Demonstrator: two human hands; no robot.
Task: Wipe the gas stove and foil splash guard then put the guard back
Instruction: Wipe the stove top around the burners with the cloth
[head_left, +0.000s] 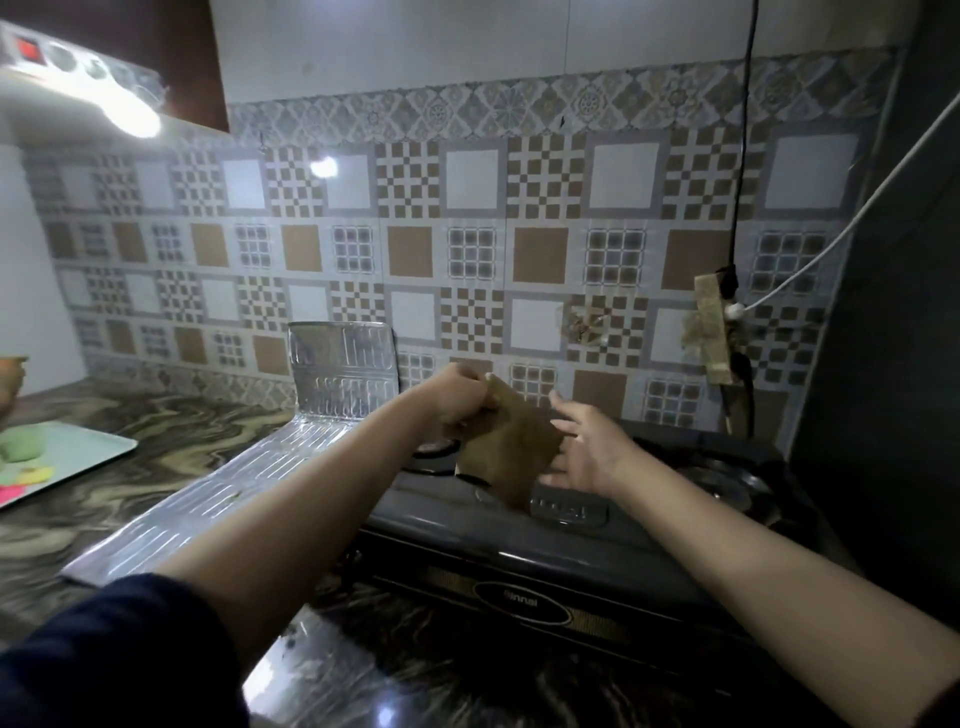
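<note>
A dark gas stove (545, 551) sits on the marbled counter at centre right. Above it my left hand (457, 402) pinches the upper corner of a brown cloth (506, 449), which hangs down over the stove top. My right hand (584, 447) is beside the cloth's right edge with its fingers spread and straight, touching or nearly touching the cloth. The foil splash guard (249, 483) lies flat on the counter left of the stove, with its far panel (343, 366) standing up against the tiled wall.
A pale tray (78, 457) with green and pink items lies at the far left. A taped socket with a black cord and a white cable (719, 325) hangs on the wall at right. A dark wall (893, 312) stands right of the stove.
</note>
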